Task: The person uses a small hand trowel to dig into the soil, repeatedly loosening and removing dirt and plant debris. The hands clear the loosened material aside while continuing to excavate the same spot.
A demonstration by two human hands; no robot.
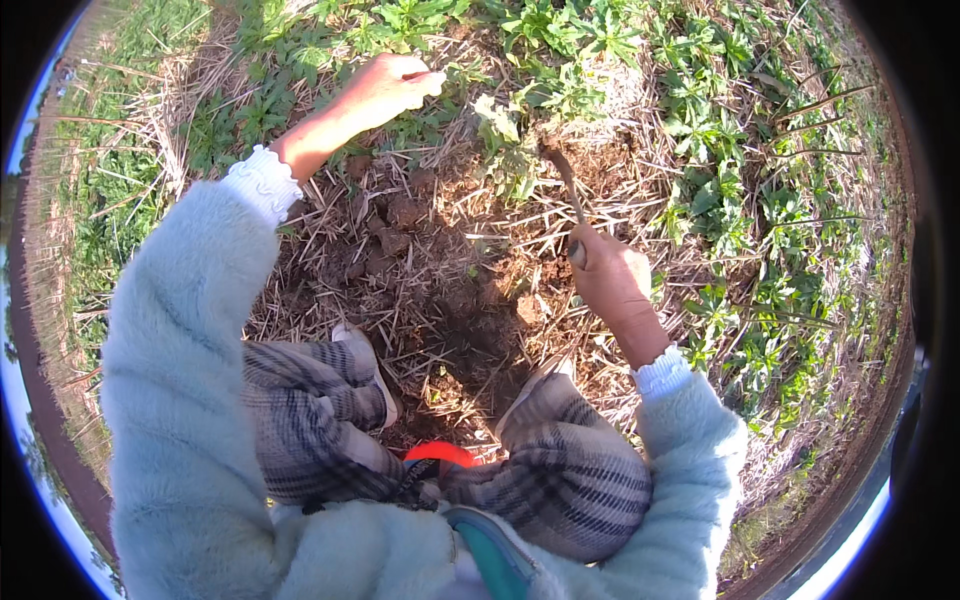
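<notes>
My right hand grips a small hand digging tool with a narrow shaft and a brown, soil-coated head. The head touches the loose soil beside a pale, wilted-looking leafy plant. To the left of that plant, my left hand is held above green leafy weeds. Its fingers are curled together, and nothing shows between them.
Broken soil clods and dry straw cover the ground between my shoes. Denser green plants grow at right and along the top. A red-orange object shows between my legs.
</notes>
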